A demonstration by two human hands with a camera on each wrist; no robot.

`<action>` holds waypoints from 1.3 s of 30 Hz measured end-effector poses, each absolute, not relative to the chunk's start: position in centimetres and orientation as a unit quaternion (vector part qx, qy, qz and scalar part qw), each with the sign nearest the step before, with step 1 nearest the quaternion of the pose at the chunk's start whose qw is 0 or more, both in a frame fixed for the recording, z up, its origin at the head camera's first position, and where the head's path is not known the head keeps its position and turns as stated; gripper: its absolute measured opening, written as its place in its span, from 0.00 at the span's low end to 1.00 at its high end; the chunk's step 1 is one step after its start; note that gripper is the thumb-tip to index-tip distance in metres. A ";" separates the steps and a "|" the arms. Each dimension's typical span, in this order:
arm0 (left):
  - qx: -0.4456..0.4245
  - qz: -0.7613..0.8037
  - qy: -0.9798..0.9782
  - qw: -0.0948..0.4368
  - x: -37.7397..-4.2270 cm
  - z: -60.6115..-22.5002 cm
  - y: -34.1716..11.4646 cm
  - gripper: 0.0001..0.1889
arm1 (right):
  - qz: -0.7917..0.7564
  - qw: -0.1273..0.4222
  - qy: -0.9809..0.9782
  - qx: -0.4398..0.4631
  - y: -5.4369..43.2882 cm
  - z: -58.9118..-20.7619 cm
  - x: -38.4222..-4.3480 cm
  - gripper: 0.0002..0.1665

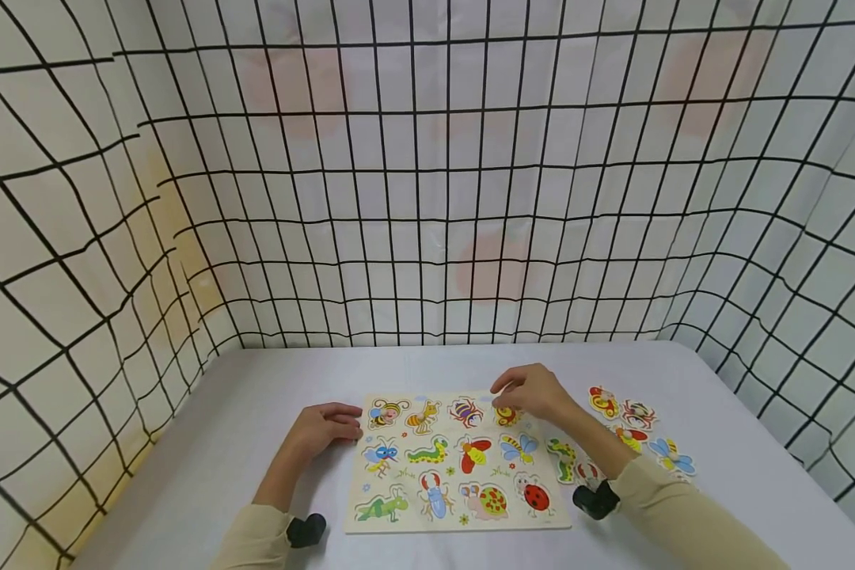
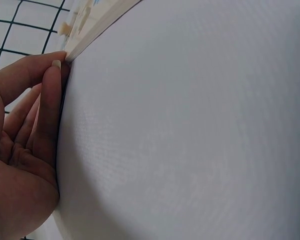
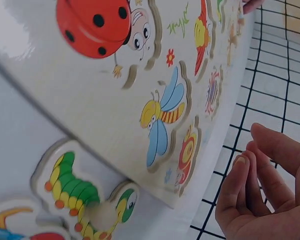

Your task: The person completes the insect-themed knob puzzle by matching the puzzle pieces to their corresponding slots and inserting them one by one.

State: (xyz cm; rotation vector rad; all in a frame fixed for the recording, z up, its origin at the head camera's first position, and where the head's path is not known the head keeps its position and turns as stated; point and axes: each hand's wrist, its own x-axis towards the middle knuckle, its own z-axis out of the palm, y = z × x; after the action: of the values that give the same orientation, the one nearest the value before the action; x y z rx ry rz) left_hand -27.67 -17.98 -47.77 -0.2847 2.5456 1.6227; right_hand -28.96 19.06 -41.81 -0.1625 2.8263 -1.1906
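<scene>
A wooden insect puzzle board (image 1: 463, 522) lies flat, with bugs pictured in its shaped recesses. At its left edge rests my left hand (image 1: 323, 427); in the left wrist view its fingertips (image 2: 65, 56) touch the board's side near a corner. My right hand (image 1: 534, 390) hovers over the board's upper right corner, close by the picture of a round yellow-and-red bug (image 1: 507, 416). Its fingers bend loosely, and the right wrist view shows nothing between thumb and fingers. A caterpillar piece (image 3: 75, 192) with a small wooden knob lies off the board's right side.
Several loose pieces lie on the white table right of the board, among them a spider (image 1: 639, 413), a blue-winged dragonfly (image 1: 673, 457) and a red-and-yellow bug (image 1: 602, 402). Black netting (image 1: 427, 198) over white walls encloses the table's back and sides.
</scene>
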 end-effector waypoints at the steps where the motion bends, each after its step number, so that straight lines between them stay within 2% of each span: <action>1: -0.094 0.534 0.838 0.055 -27.7 -47.8 -18.0 0.17 | -0.390 0.035 0.918 -0.054 19.3 -41.7 -28.9 0.14; 15: -0.091 0.543 0.833 0.053 -27.8 -47.7 -17.9 0.16 | -0.412 0.024 0.910 -0.046 23.0 -41.2 -28.0 0.17; 39: -0.086 0.542 0.834 0.056 -27.8 -47.9 -18.0 0.16 | -0.419 0.015 0.907 0.029 29.0 -40.7 -27.9 0.24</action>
State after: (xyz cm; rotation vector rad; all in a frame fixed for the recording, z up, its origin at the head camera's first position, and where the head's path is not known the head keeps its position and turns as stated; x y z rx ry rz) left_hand -27.80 -18.01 -47.90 -0.2624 2.5314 1.6435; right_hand -27.88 29.02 -40.71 0.0892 2.8245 -1.3038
